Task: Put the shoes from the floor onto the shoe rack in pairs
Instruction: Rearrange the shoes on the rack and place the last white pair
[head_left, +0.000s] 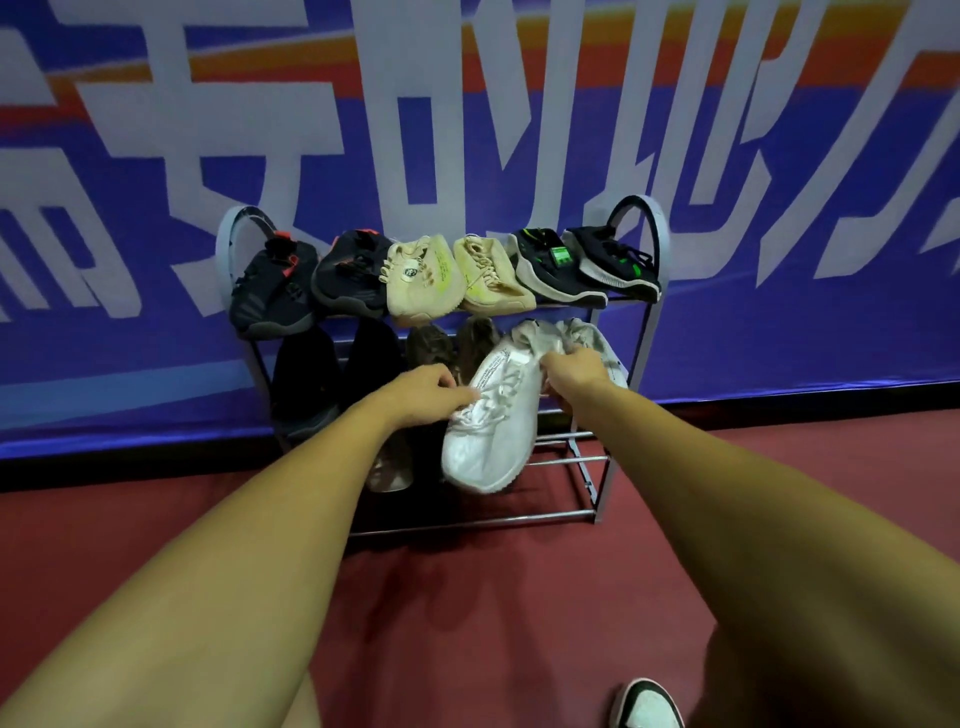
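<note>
A white knit sneaker tilts toe-down in front of the middle shelf of the metal shoe rack. My left hand pinches its laces on the left side, and my right hand grips its heel opening. Its white partner lies on the middle shelf behind my right hand. That shelf also holds a black pair and a brown pair. On the top shelf sit a black-red pair, a beige pair and a black-green pair.
The rack stands against a blue banner wall on a dark red floor. Its lowest bars show bare on the right. The toe of a black-and-white shoe, worn on a foot, shows at the bottom edge.
</note>
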